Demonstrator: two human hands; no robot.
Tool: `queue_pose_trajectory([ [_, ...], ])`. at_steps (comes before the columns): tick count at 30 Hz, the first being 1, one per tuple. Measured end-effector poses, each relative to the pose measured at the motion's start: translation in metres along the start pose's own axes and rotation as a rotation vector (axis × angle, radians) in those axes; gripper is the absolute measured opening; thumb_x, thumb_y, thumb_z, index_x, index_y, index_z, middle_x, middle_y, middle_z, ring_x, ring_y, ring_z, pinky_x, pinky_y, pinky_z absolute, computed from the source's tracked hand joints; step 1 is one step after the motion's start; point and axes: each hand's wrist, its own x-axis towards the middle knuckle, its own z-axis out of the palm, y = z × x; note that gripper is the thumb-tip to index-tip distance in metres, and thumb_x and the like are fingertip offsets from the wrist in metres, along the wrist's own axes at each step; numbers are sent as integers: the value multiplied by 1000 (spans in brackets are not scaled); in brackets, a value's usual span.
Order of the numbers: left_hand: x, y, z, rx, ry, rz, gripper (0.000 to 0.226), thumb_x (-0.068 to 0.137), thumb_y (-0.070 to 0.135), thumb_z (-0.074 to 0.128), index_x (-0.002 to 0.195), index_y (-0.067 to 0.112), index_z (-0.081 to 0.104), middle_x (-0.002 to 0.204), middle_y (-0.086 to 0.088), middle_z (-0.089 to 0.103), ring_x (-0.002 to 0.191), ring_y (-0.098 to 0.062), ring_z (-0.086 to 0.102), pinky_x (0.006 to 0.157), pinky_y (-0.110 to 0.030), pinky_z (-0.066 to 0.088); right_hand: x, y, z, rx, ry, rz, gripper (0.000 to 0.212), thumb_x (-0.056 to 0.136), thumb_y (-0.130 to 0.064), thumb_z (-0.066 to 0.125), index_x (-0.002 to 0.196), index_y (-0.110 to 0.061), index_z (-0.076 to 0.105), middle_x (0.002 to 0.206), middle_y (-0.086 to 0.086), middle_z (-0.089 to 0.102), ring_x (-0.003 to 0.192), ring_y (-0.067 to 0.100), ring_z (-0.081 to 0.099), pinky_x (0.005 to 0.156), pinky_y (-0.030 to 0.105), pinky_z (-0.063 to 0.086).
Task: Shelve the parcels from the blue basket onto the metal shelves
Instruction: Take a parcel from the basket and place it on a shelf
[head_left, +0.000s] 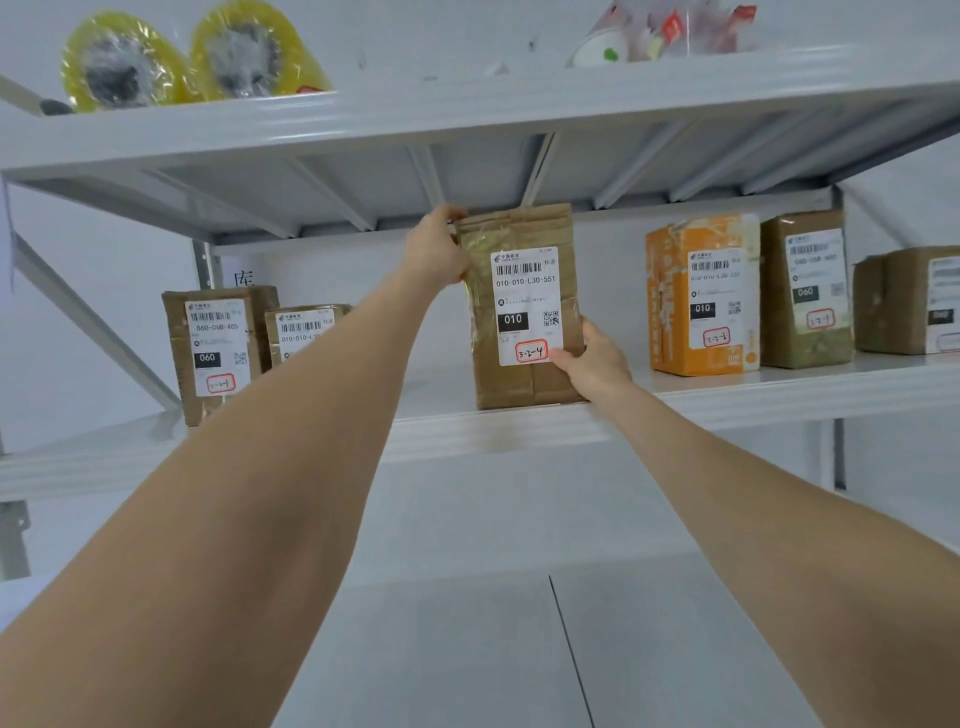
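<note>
Standing upright near the front lip of the metal shelf (779, 395), the brown parcel (524, 306) could, I judge, tip forward off the edge if both hands let go before it is pushed deeper, as it is tall and narrow. Both arms reach up, nearly straight. The left hand (434, 249) curls its fingers round the top left corner. The right hand (592, 361) pinches the lower right edge, thumb on the label.

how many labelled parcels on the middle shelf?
6. Left: brown taped parcel marked 060, smaller brown parcel. Middle: tall brown paper parcel in left hand and right hand. Right: orange box, upright brown parcel, cropped brown parcel. Left arm may hide more.
</note>
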Motion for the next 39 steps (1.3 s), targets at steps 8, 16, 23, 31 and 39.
queue_pose_trajectory([
  [8,10,7,7,448,-46,157,75,79,30,75,138,6,36,138,-16,38,122,-33,47,102,-39,41,-11,-7,-4,-281,39,35,63,85,-40,66,141,-25,39,129,5,55,117,28,54,92,45,50],
  [16,14,12,13,794,-66,327,74,79,27,70,143,18,35,135,-14,39,124,-32,41,96,-42,43,-32,-12,-15,-691,266,-330,70,91,-28,63,149,-16,25,155,9,22,141,27,25,108,36,33],
  [23,11,19,22,900,-67,415,80,81,33,71,147,23,26,136,-12,38,126,-31,40,92,-42,45,-31,-10,5,-892,46,-504,67,99,-9,47,154,-12,9,162,5,-6,149,26,-4,117,35,22],
  [31,13,16,27,908,-42,411,77,80,27,73,144,23,30,134,-11,40,124,-31,41,91,-42,46,-35,-12,9,-904,28,-464,72,98,-4,47,155,-14,5,162,3,-11,149,25,-7,111,34,33],
  [39,21,8,31,871,-53,419,78,79,21,75,144,22,31,135,-12,41,124,-32,41,94,-41,45,-30,-16,9,-900,-13,-430,69,98,-3,45,154,-15,7,162,1,-10,149,23,-6,109,34,34],
])
